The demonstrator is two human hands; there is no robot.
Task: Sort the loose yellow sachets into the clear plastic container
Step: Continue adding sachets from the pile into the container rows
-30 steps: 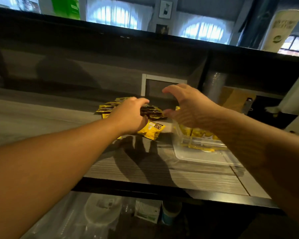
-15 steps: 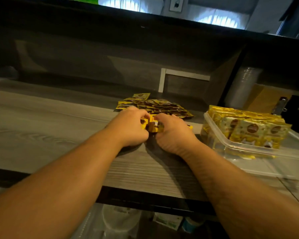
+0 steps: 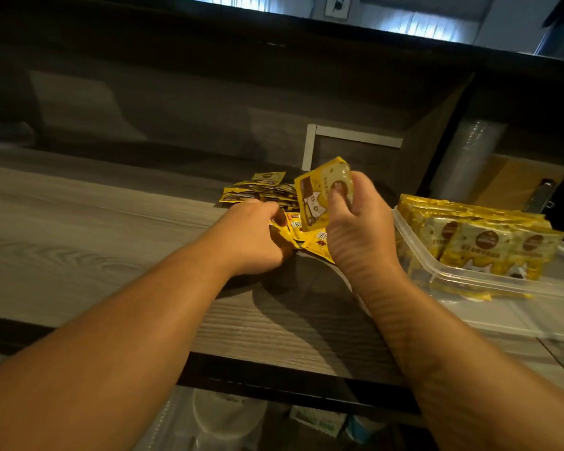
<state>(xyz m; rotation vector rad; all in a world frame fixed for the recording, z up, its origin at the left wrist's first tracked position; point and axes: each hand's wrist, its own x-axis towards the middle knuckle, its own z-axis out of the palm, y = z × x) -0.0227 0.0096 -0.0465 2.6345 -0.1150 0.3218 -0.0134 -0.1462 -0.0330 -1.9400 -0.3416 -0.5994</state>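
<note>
Sorting yellow sachets on a grey wooden counter (image 3: 95, 242).

At frame centre the right hand (image 3: 358, 229) pinches one raised sachet (image 3: 323, 196) upright between thumb and fingers; the left hand (image 3: 258, 236) grips loose sachets (image 3: 306, 239) lying flat just beneath it. The clear plastic container (image 3: 443, 275), already holding upright sachets, sits at right.

Two hands sorting yellow sachets on a grey wood-grain counter

The right hand (image 3: 355, 222) pinches one yellow sachet (image 3: 319, 196) upright above the counter (image 3: 95, 242), thumb on its face. The left hand (image 3: 258, 236) curls round several sachets (image 3: 293, 234) lying on the surface. Behind them lies a loose pile of sachets (image 3: 258, 190). To the right, a clear plastic container (image 3: 437, 271) holds standing rows of packed sachets (image 3: 482, 236).
</note>
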